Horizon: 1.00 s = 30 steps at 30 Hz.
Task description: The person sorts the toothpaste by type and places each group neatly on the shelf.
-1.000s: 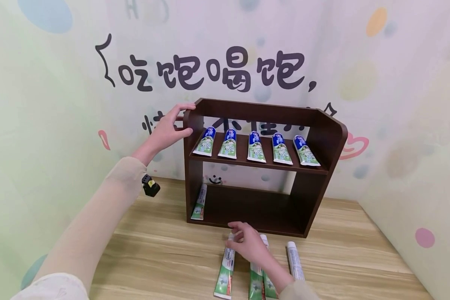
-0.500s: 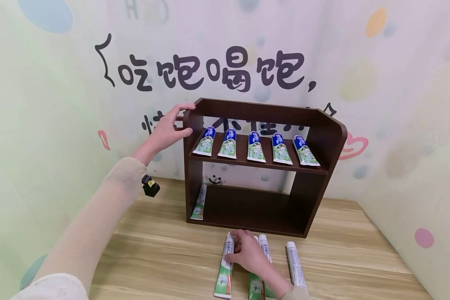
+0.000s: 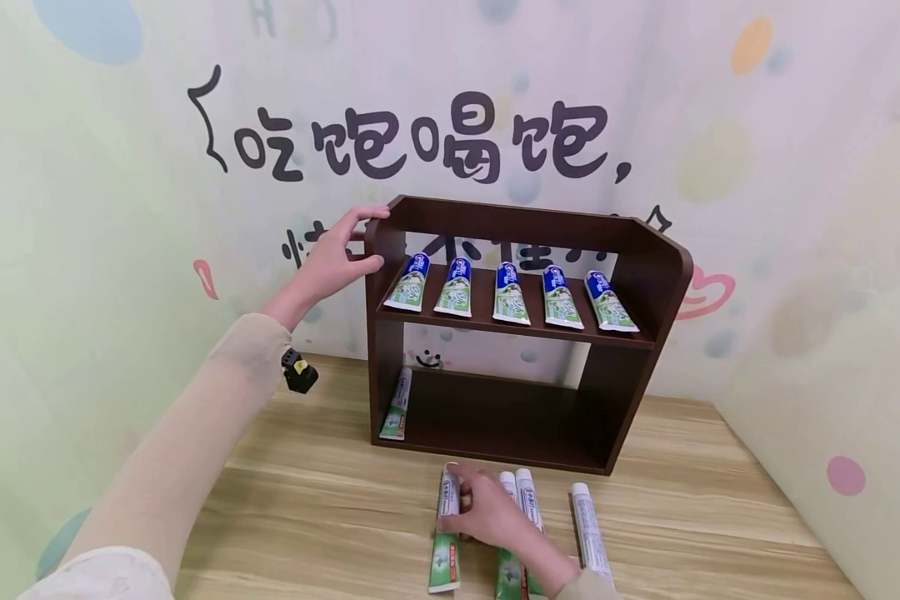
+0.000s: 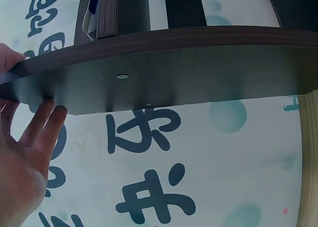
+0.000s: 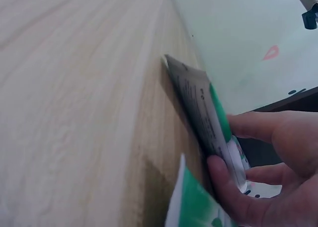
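Note:
My left hand [image 3: 337, 262] grips the upper left side panel of a dark brown wooden shelf [image 3: 525, 218]; in the left wrist view, fingertips [image 4: 58, 113] press its outer face. On the table in front, my right hand [image 3: 487, 508] pinches a green and white toothpaste tube [image 3: 444, 558] between thumb and fingers. The right wrist view shows this tube [image 5: 196, 105] tilted, its flat crimped end lifted off the wood. Two similar green toothpaste tubes [image 3: 527, 500] lie just right of that hand, partly hidden by the wrist. Farther right lies a tube with its pale printed side up [image 3: 588, 529].
Several blue and green toothpaste tubes [image 3: 512, 293] stand in a row on the upper shelf board. One green and white tube [image 3: 397, 407] leans at the left end of the lower compartment. A patterned wall [image 3: 810, 250] closes in the wood-grain table [image 3: 307, 500] behind and at the sides.
My right hand has closed its thumb and fingers on the leftmost table tube, which has shifted slightly left and up. My left hand stays on the shelf.

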### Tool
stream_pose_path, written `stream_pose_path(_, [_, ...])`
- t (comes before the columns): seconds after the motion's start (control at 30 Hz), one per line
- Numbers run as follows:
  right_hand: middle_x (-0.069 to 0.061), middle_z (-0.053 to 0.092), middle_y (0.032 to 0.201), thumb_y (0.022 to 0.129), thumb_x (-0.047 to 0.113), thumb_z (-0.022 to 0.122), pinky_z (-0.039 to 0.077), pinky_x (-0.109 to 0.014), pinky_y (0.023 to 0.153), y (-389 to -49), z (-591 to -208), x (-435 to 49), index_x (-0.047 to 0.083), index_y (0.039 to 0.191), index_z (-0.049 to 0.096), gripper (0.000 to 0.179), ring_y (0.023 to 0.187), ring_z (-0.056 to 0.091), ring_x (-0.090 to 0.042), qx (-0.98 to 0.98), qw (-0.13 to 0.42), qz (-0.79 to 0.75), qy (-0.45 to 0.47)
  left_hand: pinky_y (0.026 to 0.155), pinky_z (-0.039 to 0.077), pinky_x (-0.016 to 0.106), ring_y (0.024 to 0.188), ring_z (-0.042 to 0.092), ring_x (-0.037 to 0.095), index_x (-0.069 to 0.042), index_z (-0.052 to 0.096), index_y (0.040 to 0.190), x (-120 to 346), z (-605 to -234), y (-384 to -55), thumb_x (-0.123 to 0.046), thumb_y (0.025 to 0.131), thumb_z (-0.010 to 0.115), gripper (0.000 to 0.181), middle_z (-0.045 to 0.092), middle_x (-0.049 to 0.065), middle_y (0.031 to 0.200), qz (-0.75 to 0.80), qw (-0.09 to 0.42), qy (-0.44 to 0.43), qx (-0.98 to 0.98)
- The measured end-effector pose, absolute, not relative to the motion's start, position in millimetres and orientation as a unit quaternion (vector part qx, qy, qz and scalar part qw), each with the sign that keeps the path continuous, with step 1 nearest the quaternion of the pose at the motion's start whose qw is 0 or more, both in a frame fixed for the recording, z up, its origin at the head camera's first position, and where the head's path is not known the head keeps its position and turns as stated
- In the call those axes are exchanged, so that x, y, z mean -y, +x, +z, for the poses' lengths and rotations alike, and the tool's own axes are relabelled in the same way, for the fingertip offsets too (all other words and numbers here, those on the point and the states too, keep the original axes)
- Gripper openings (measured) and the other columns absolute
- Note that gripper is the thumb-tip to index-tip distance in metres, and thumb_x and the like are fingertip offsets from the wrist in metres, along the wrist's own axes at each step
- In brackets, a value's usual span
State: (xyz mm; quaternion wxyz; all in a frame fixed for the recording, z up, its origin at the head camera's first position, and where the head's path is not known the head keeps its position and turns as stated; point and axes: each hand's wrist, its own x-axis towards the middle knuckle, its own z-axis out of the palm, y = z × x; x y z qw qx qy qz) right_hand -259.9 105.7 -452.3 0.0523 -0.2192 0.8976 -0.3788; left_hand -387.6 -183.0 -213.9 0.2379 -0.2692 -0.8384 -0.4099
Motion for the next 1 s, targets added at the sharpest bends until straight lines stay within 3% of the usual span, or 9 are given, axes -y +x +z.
stream_pose_path(0.13, [-0.024,0.054,0.118,0.068,0.021,0.089,0.054,-0.027,0.056,-256.3,-449.6,-102.7,0.001,0.149,0.039,0.097,0.055,0.061,-0.015,-0.894,0.091,-0.388,-0.207,0.099,0.052,0.054,0.128,0.050,0.035,-0.023,0.043,0.143,183.8,-213.2,-387.3,-0.013,0.091,0.064,0.057,0.039,-0.002,0.158,-0.411,0.236,-0.270,0.838])
stream_pose_path(0.2, [-0.028,0.051,0.127,0.066,0.025,0.091,0.059,-0.036,0.067,-255.4,-447.8,-100.9,0.005,0.151,0.037,0.103,0.068,0.067,-0.023,-0.903,0.096,-0.364,-0.209,0.099,0.052,0.054,0.129,0.049,0.035,-0.022,0.043,0.144,184.1,-213.1,-387.2,-0.013,0.091,0.064,0.057,0.039,-0.002,0.158,-0.411,0.236,-0.269,0.838])
stream_pose_path(0.3, [-0.030,0.047,0.137,0.061,0.031,0.092,0.055,-0.050,0.088,-254.3,-445.6,-98.6,0.010,0.153,0.036,0.109,0.099,0.064,-0.036,-0.918,0.093,-0.321,-0.215,0.100,0.052,0.054,0.129,0.049,0.035,-0.022,0.043,0.144,184.0,-212.9,-387.1,-0.012,0.092,0.064,0.057,0.039,-0.002,0.158,-0.410,0.235,-0.268,0.839])
stream_pose_path(0.37, [-0.028,0.049,0.137,0.060,0.032,0.093,0.051,-0.056,0.094,-253.8,-445.1,-97.0,0.010,0.152,0.037,0.110,0.114,0.057,-0.036,-0.923,0.086,-0.303,-0.220,0.100,0.052,0.054,0.129,0.049,0.035,-0.023,0.043,0.143,183.7,-212.9,-386.9,-0.012,0.091,0.064,0.057,0.039,-0.002,0.157,-0.411,0.235,-0.268,0.839])
stream_pose_path(0.4, [-0.027,0.050,0.136,0.060,0.031,0.093,0.051,-0.055,0.094,-253.5,-445.2,-96.4,0.010,0.152,0.038,0.109,0.114,0.056,-0.035,-0.924,0.086,-0.301,-0.220,0.100,0.052,0.054,0.129,0.049,0.035,-0.023,0.043,0.143,183.5,-212.9,-386.9,-0.012,0.091,0.064,0.057,0.038,-0.002,0.158,-0.412,0.234,-0.268,0.839])
stream_pose_path(0.53, [-0.014,0.063,0.112,0.062,0.027,0.091,0.052,-0.035,0.079,-254.1,-445.5,-94.0,0.008,0.150,0.042,0.102,0.097,0.055,-0.019,-0.919,0.083,-0.305,-0.234,0.100,0.052,0.054,0.128,0.049,0.035,-0.023,0.044,0.143,181.9,-213.3,-386.8,-0.012,0.091,0.065,0.057,0.038,-0.002,0.158,-0.414,0.232,-0.268,0.839])
stream_pose_path(0.67, [-0.002,0.063,0.089,0.062,0.023,0.090,0.045,-0.023,0.066,-256.5,-444.2,-92.1,0.007,0.147,0.045,0.097,0.079,0.051,-0.009,-0.915,0.084,-0.307,-0.248,0.101,0.050,0.056,0.130,0.049,0.037,-0.021,0.043,0.143,178.9,-211.0,-382.2,-0.010,0.091,0.064,0.057,0.037,0.001,0.158,-0.418,0.227,-0.267,0.838])
stream_pose_path(0.9, [-0.001,0.060,0.069,0.065,0.012,0.087,0.050,-0.026,0.046,-258.1,-439.8,-92.0,0.004,0.148,0.043,0.095,0.047,0.055,-0.011,-0.889,0.139,-0.372,-0.228,0.101,0.052,0.053,0.129,0.050,0.035,-0.024,0.044,0.143,181.3,-212.7,-386.0,-0.012,0.091,0.064,0.056,0.038,-0.002,0.158,-0.415,0.230,-0.267,0.839])
stream_pose_path(1.0, [-0.001,0.064,0.069,0.066,0.011,0.086,0.052,-0.028,0.046,-259.7,-440.2,-93.2,0.004,0.148,0.042,0.094,0.047,0.057,-0.012,-0.880,0.153,-0.390,-0.224,0.101,0.051,0.053,0.129,0.049,0.035,-0.023,0.044,0.143,181.8,-212.4,-386.0,-0.012,0.092,0.064,0.056,0.038,-0.002,0.158,-0.414,0.230,-0.266,0.840])
